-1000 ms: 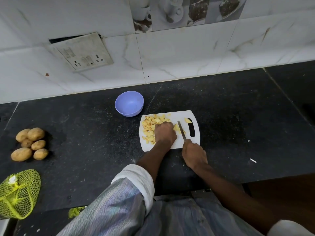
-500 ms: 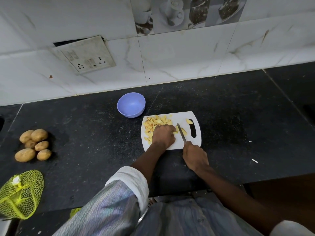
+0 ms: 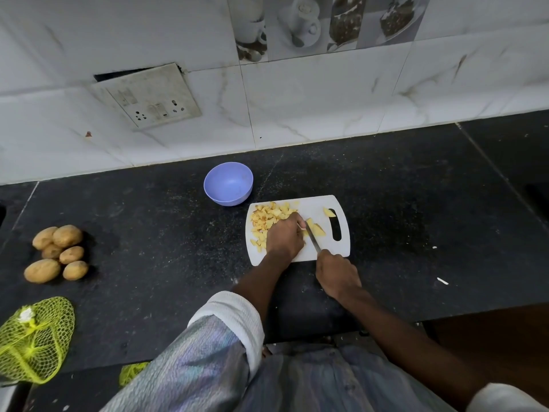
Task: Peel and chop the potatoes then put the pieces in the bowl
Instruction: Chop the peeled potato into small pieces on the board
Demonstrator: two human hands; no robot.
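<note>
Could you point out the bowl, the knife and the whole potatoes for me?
bowl (image 3: 228, 185): head view, inner wall.
knife (image 3: 312, 240): head view, middle of blade.
whole potatoes (image 3: 67, 236): head view, top potato of pile.

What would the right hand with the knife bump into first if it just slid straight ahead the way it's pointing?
Probably the left hand. The right hand aims the knife up and leftward across the cutting board, its blade right beside the left fingers and the potato pieces. Height is hard to judge.
</note>
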